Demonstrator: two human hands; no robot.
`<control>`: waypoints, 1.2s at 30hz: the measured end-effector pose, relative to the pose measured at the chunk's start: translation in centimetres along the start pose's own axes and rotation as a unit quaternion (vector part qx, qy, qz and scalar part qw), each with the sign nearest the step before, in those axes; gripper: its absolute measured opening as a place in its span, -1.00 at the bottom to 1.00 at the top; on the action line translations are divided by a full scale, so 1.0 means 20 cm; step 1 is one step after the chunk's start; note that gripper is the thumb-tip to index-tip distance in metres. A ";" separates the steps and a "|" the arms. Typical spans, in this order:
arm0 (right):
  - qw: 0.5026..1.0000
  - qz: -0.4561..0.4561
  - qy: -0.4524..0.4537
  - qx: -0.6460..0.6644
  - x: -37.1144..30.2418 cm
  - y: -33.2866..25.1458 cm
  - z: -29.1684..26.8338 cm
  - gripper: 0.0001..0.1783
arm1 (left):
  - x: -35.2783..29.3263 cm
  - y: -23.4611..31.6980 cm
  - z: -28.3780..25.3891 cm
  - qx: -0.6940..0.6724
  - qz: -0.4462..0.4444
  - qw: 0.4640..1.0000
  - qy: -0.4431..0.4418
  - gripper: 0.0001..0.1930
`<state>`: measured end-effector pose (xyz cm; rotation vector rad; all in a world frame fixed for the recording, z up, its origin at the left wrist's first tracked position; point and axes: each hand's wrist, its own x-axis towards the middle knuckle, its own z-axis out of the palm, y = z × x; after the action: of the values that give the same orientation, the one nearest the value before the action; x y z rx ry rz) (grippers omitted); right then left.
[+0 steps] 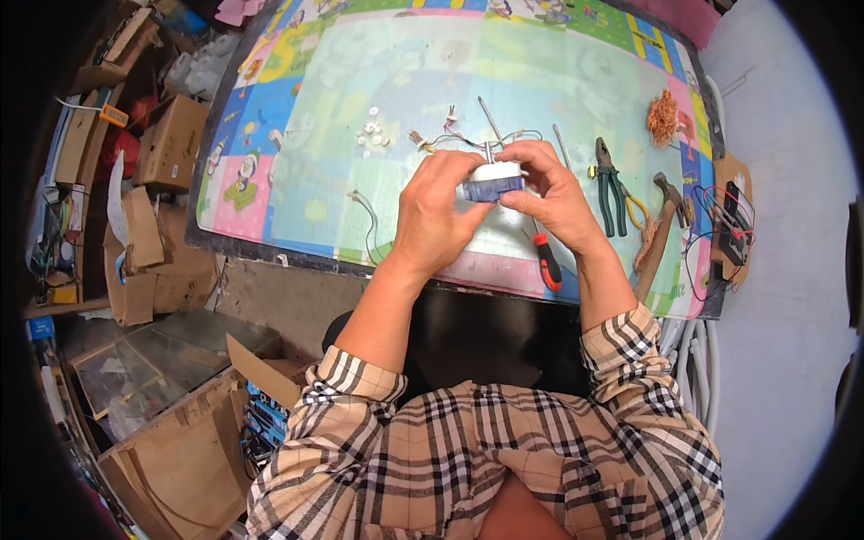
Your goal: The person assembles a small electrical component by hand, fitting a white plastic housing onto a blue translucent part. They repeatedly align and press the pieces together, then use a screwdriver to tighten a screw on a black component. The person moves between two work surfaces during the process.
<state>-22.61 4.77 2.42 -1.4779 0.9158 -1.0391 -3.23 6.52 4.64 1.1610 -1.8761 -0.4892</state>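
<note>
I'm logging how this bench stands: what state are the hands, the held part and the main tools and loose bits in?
Left hand: gripping the part
Right hand: gripping it too
Blue-and-white part: held between both hands
Copper wire: tangled
White pieces: scattered loose
Green-handled pliers: lying down; jaws too small to judge
Hammer: lying down
Red-and-black screwdriver: lying down

Bright, soft light, pale glare on the tabletop [315, 144], deep shadow beneath, fisheye curvature toward black corners.
</note>
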 end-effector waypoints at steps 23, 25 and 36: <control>0.990 0.050 -0.026 0.132 -0.01 -0.01 -0.01 -0.38 | -0.01 0.01 -0.06 -0.032 -0.047 0.998 -0.019 -0.57; 0.988 0.073 -0.031 0.129 -0.01 -0.01 -0.01 -0.40 | -0.01 0.01 -0.06 -0.030 -0.051 0.998 -0.022 -0.58; 0.995 0.093 0.012 0.027 -0.02 0.02 -0.03 -0.60 | -0.04 -0.02 0.00 -0.118 -0.165 0.978 -0.054 -0.65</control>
<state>-23.35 4.92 2.04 -1.3103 1.0153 -0.9392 -2.85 6.96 4.09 1.3090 -1.6627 -0.9513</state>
